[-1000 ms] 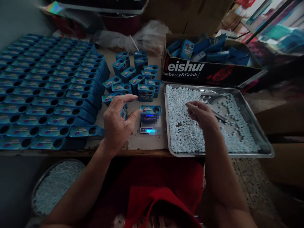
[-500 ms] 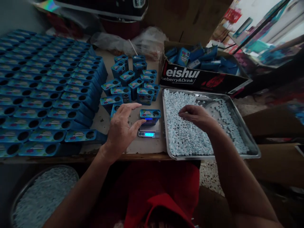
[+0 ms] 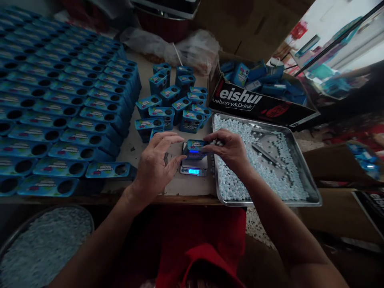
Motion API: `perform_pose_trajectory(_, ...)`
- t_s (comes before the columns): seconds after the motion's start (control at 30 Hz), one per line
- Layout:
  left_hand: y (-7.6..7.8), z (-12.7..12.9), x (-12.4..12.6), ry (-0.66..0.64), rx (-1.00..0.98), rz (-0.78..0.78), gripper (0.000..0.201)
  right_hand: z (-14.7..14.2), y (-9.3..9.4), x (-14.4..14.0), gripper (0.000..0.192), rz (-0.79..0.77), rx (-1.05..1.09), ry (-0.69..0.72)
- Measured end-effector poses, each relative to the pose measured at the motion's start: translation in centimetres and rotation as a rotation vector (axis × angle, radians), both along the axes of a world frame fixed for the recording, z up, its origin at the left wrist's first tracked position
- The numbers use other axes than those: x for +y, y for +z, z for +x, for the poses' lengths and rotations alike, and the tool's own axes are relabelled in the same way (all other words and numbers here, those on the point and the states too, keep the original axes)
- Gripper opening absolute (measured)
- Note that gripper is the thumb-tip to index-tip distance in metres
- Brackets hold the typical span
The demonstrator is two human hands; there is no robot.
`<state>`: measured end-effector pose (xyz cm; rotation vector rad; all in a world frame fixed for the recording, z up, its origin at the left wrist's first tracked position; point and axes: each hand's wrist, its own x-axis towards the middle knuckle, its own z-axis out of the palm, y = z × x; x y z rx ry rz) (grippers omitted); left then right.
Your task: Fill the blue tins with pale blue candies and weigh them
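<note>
The small blue rectangular box with a round hole in its top (image 3: 195, 147) sits on the little silver pocket scale with a lit blue display (image 3: 193, 171), near the front edge of the worn pale table (image 3: 180, 186); the right hand covers its right end, so whether the hole is filled cannot be made out. The right hand (image 3: 229, 150) reaches over from the tray side, fingers bunched and pinched above the box top; whether anything is held between the fingertips is hidden. The left hand (image 3: 156, 164) hovers just left of the scale, half open, fingers spread and curved, thumb pointing toward the box, gripping nothing visible. Under its fingers a second blue box is partly covered. To the right lies a shallow steel tray of small pale blue pellets (image 3: 312, 198), with a metal tool (image 3: 265, 154) lying among them. Behind the scale stands a cluster of upright blue boxes (image 3: 177, 104); to the left, long rows of the same boxes lying flat (image 3: 60, 116) run off the frame edge. A black printed cardboard carton of blue packs (image 3: 261, 106) sits behind the tray. A round basin of pale pellets (image 3: 45, 244) shows below the table edge, cut off at the corner.
</note>
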<state>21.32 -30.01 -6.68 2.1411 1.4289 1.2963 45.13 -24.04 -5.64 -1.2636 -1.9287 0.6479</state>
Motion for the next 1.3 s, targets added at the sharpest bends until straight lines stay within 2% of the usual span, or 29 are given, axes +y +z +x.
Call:
perform_pose_trajectory(0.17, -0.1, -0.1, 0.2, 0.011, -0.004, -0.016, 0.029, -0.2, 0.0, 0.3, 0.017, -0.181, 0.243, 0.006)
perform_pose_trajectory(0.23, -0.1, -0.2, 0.2, 0.008, -0.013, -0.02, 0.029, 1.0, 0.1, 1.1, 0.019, -0.267, 0.406, -0.063)
perform_pose_trajectory(0.37, 0.1, -0.7, -0.1, 0.009, -0.036, -0.026, 0.027, 7.9, 0.0, 2.7, 0.027, -0.413, 0.752, -0.294)
perform_pose_trajectory(0.47, 0.4, -0.9, 0.0, 0.046, -0.022, -0.024, 0.025, 13.0, -1.2, 2.0, 0.03, -0.432, 0.958, -0.482)
perform_pose_trajectory(0.57, 1.2, -0.3, 0.4, 0.055, 0.028, -0.02, 0.026, 14.0, -3.1, -0.1, 0.026, -0.542, 1.028, -0.602)
perform_pose_trajectory(0.63, 1.9, 0.3, 0.7, 0.039, 0.081, -0.013, 0.029, 12.7, -4.0, -1.5, 0.024, -0.686, 1.051, -0.55)
perform_pose_trajectory(0.73, 2.7, 1.2, 0.8, 0.008, 0.195, -0.018, 0.037, 10.6, -4.3, -2.8, 0.025, -0.85, 1.1, -0.352)
perform_pose_trajectory(0.83, 2.7, 2.0, 1.0, -0.009, 0.312, -0.044, 0.049, 9.5, -4.1, -2.9, 0.022, -0.831, 1.032, -0.274)
perform_pose_trajectory(0.97, 1.2, 4.4, 2.1, -0.034, 0.407, -0.067, 0.062, 8.7, -3.8, -2.1, 0.028, -0.794, 0.912, -0.172)
perform_pose_trajectory(1.03, 0.7, 6.0, 2.6, -0.08, 0.466, -0.098, 0.054, 8.0, -3.4, -1.3, 0.03, -0.785, 0.9, -0.121)
perform_pose_trajectory(1.1, 1.1, 6.7, 2.5, -0.121, 0.529, -0.133, 0.042, 7.0, -2.8, -0.4, 0.029, -0.754, 0.879, -0.071)
perform_pose_trajectory(1.2, 3.6, 4.7, 1.4, -0.057, 0.51, -0.137, 0.038, 4.7, -1.8, 0.8, 0.025, -0.609, 0.704, 0.028)
perform_pose_trajectory(1.3, 7.2, -1.1, 0.0, 0.145, 0.395, -0.063, 0.04, 0.7, -1.1, 1.5, 0.023, -0.305, 0.359, 0.196)
